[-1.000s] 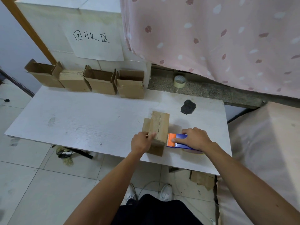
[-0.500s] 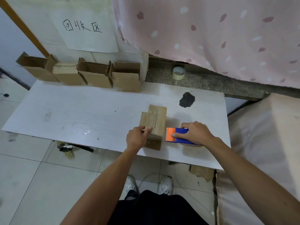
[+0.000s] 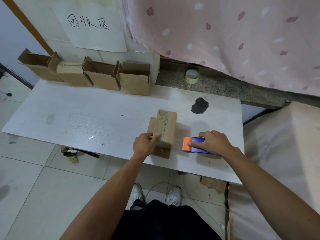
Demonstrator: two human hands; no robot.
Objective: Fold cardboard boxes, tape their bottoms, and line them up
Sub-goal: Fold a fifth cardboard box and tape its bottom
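A small cardboard box (image 3: 165, 126) stands upside down on the white table (image 3: 86, 118), with a strip of clear tape along the seam of its bottom. My left hand (image 3: 145, 146) grips the box at its near left corner. Just right of the box, my right hand (image 3: 213, 142) holds a blue and orange tape dispenser (image 3: 192, 144) down on the table. A thin film of tape seems to run from the dispenser to the box. Several open folded boxes (image 3: 103, 77) stand in a row at the table's far edge.
A spare tape roll (image 3: 191, 76) sits on the stone ledge behind the table. A dark stain (image 3: 199, 105) marks the table near its far right. A pink curtain (image 3: 225, 32) hangs above; a covered bulky object (image 3: 285, 153) stands right. Cardboard scraps (image 3: 214, 184) lie on the floor.
My right hand has drawn the tape dispenser away from the box to the right. My left hand has kept its grip on the box. The view has shifted slightly.
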